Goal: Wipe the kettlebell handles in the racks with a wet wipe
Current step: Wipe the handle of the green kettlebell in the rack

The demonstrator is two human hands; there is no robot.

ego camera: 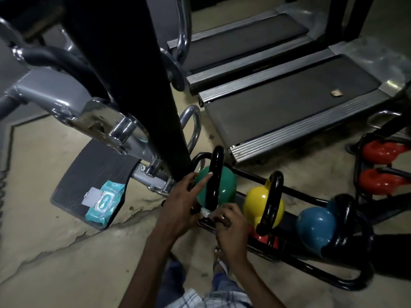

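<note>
Head view: wet wipe [205,211] on the handle [215,174] of the green kettlebell [227,185].
Right hand [231,227] pinches the wipe at the handle's base; left hand [180,207] lays a straight index finger on the bell.

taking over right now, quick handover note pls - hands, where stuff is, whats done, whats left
Left grip: index finger straight against the green kettlebell, apparently steadying it.
Right grip: pinches the wet wipe at the foot of that bell's black handle.
Wipe pack: flap open, on the machine's footplate to the left.
Done: green handle in progress; nothing shows which others were wiped.
Left: probably the yellow kettlebell, the blue kettlebell, then the red kettlebells in the rack on the right.
</note>
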